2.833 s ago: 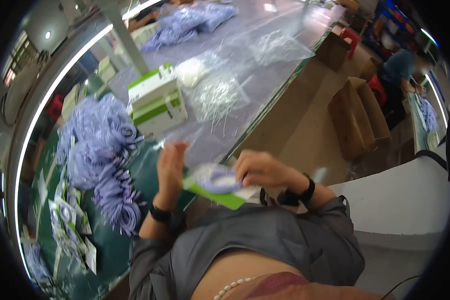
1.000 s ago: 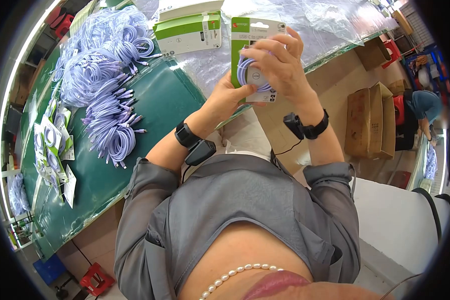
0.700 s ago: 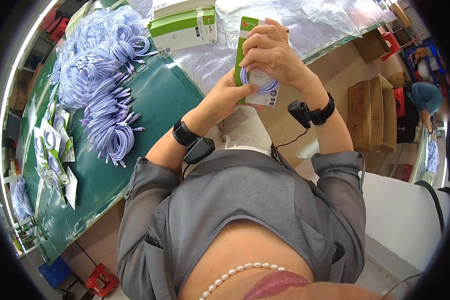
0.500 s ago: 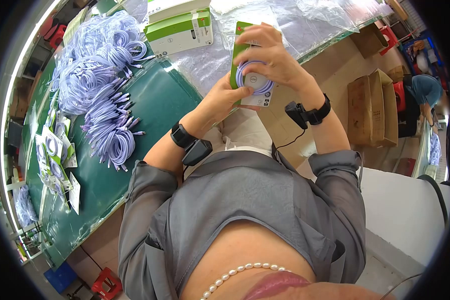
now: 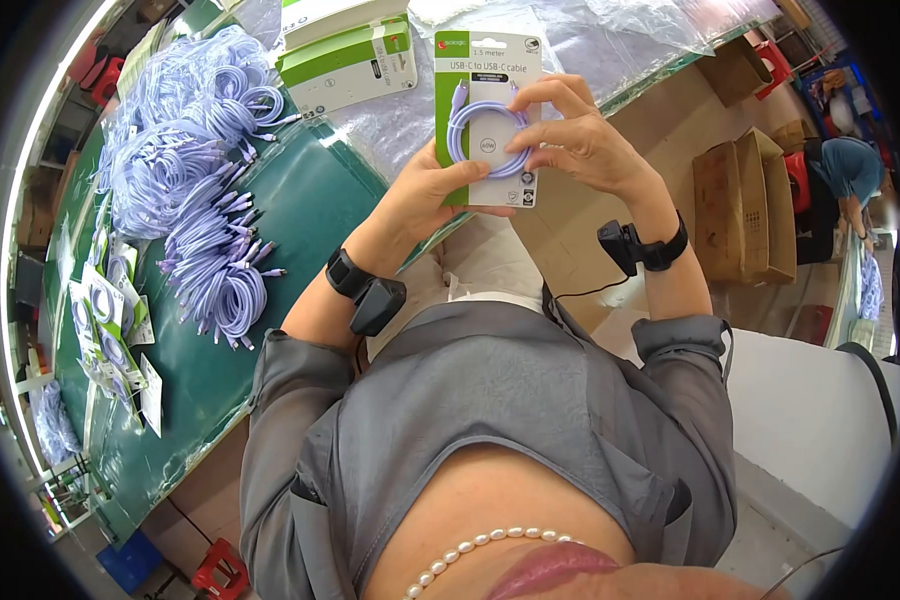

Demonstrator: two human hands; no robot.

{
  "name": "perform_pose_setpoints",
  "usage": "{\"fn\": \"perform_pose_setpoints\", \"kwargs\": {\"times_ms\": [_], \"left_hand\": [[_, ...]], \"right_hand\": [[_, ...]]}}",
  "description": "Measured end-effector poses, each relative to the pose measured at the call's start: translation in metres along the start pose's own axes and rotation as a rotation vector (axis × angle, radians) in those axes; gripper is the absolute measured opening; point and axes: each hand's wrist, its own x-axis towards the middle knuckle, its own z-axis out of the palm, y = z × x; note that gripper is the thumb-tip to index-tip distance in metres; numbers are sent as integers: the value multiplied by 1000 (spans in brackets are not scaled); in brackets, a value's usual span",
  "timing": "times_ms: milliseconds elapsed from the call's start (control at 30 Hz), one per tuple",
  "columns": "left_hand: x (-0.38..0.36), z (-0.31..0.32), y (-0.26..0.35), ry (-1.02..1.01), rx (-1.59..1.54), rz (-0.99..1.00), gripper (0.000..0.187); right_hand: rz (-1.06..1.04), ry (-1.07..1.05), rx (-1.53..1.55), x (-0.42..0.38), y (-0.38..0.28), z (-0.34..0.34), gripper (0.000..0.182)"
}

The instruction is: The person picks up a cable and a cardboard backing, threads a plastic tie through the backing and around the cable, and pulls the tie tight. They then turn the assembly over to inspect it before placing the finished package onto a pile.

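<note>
A green and white USB-C cable package card point(image 5: 460, 65) is held upright before me, over the table's near edge. On its front lies a coiled lavender cable point(image 5: 454, 138). My left hand point(image 5: 432, 190) grips the card's lower left part, its thumb pressed on the bottom of the coil and its fingers behind the card. My right hand point(image 5: 585, 145) pinches the coil's right side between thumb and fingers, near a cable plug at the upper right. The other plug point(image 5: 459, 95) points up at the coil's left.
Heaps of bundled lavender cables point(image 5: 170, 180) cover the table's left part. Several carded cables point(image 5: 110, 330) lie near the left edge. Green and white boxes point(image 5: 345, 70) stand behind my left hand. Cardboard boxes point(image 5: 725, 215) sit on the floor at right, near another person point(image 5: 850, 170).
The card has moved slightly left and turned to face me. My right hand has come down from the card's upper part to the coil's right side, uncovering the printed top.
</note>
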Motion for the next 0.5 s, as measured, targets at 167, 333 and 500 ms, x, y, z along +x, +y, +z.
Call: {"fn": "perform_pose_setpoints", "kwargs": {"times_ms": [167, 333, 500], "left_hand": [[4, 0, -1, -24, -55, 54, 43], [2, 1, -4, -52, -105, 93, 41], [1, 2, -3, -74, -77, 131, 40]], "right_hand": [[-41, 59, 19, -4, -2, 6, 22], [-60, 88, -47, -5, -5, 15, 20], [31, 129, -7, -1, -12, 18, 16]]}}
